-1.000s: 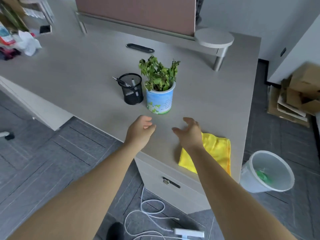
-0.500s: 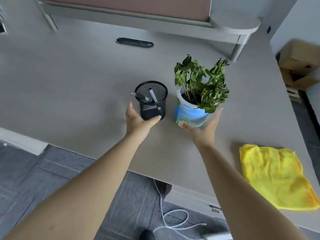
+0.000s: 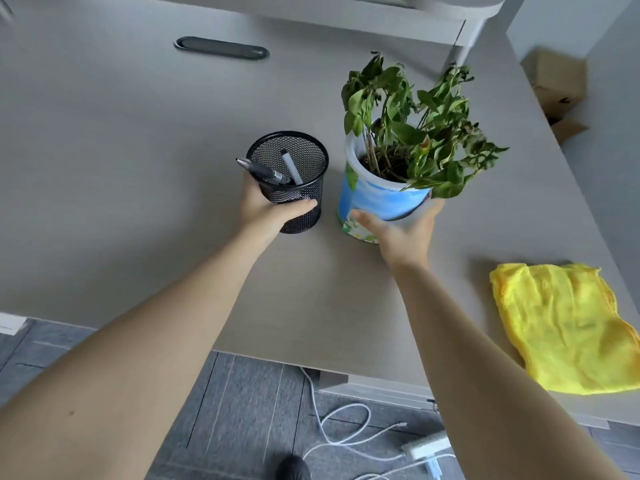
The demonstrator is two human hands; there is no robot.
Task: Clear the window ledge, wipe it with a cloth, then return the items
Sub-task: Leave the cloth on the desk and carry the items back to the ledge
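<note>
Your left hand [image 3: 266, 209] is wrapped around the one black mesh pen cup [image 3: 290, 181] holding two pens [image 3: 273, 169], and your right hand [image 3: 403, 233] cups the tilted blue plant pot [image 3: 374, 202] just beside it on the grey desk [image 3: 121, 150]. One yellow cloth [image 3: 568, 327] lies near the right edge, well apart from both; a dark oval slot [image 3: 221, 47] sits further back, and no writing can be read

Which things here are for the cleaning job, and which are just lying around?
For the job: pen cup in the left hand, plant pot in the right hand, yellow cloth.

Just lying about: white cables on the floor, cardboard boxes, black slot.
</note>
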